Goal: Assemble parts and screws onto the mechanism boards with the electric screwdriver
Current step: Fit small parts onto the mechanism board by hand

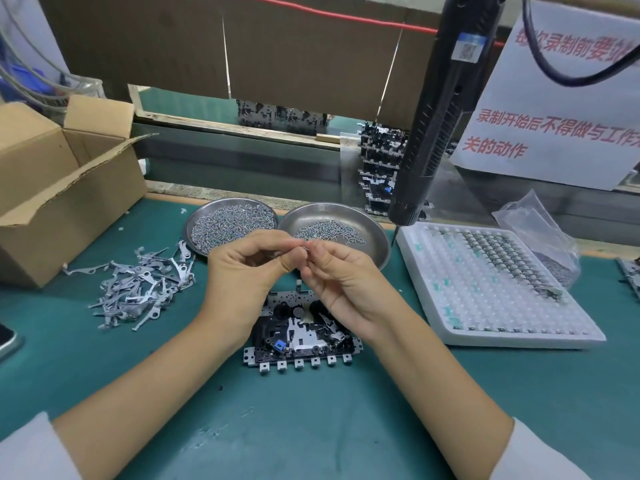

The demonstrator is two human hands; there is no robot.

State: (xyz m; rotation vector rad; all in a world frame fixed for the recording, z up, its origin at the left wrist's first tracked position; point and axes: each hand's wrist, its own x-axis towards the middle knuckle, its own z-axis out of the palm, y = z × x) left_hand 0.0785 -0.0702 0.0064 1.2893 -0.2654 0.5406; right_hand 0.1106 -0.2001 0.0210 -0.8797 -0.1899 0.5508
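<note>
Mechanism board (301, 332) flat on green mat (311, 427), near centre. Above it, left hand (242, 268) and right hand (341, 277) both pinch a tiny metal part (300, 244). Electric screwdriver (440, 109) hangs far right; two screw dishes (377, 233) behind; cardboard box (55, 188) left.

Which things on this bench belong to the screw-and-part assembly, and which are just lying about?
Job:
- mechanism board
- left hand and right hand, pinching a small part between them
- two screw dishes
- pile of metal levers
- hanging electric screwdriver
- white parts tray

Lying about:
- cardboard box
- plastic bag
- paper notice
</note>
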